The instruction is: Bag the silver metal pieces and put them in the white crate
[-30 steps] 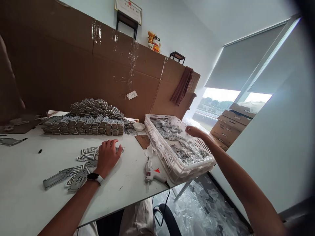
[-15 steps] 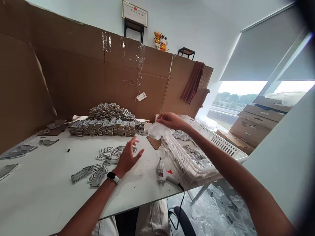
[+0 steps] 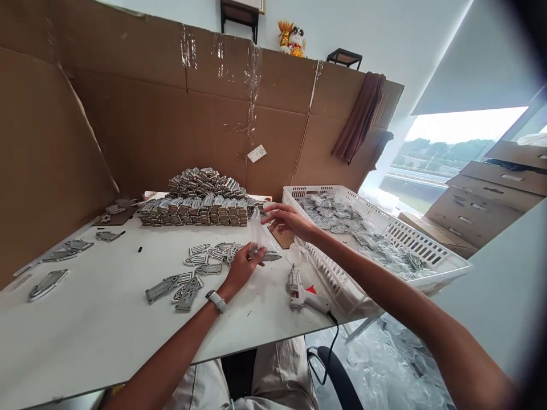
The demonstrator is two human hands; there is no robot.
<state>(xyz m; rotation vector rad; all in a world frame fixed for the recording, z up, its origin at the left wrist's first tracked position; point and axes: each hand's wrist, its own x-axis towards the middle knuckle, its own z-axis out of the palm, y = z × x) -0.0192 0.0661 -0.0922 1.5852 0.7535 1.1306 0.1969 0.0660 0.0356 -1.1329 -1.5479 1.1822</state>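
A clear plastic bag (image 3: 258,230) stands between my hands over the white table (image 3: 106,336). My left hand (image 3: 241,267) is closed on its lower part, where a grey piece pokes out to the right. Just above and to the right, my right hand (image 3: 293,221) has its fingers apart beside the bag's top. Loose grey arch-shaped pieces (image 3: 187,294) lie left of my left hand. Behind them rise stacked grey pieces (image 3: 196,210). Right of my hands, a white basket (image 3: 337,279) holds many bagged pieces.
A white glue gun (image 3: 296,290) with a black cord lies near the table's front edge. Cardboard walls (image 3: 149,114) stand behind the table. More grey pieces (image 3: 49,285) are at the far left. Boxes (image 3: 482,205) are stacked by the window.
My left hand has closed on the bag's lower part. My right hand has opened beside the bag, which now hangs upright. The whole view has shifted.
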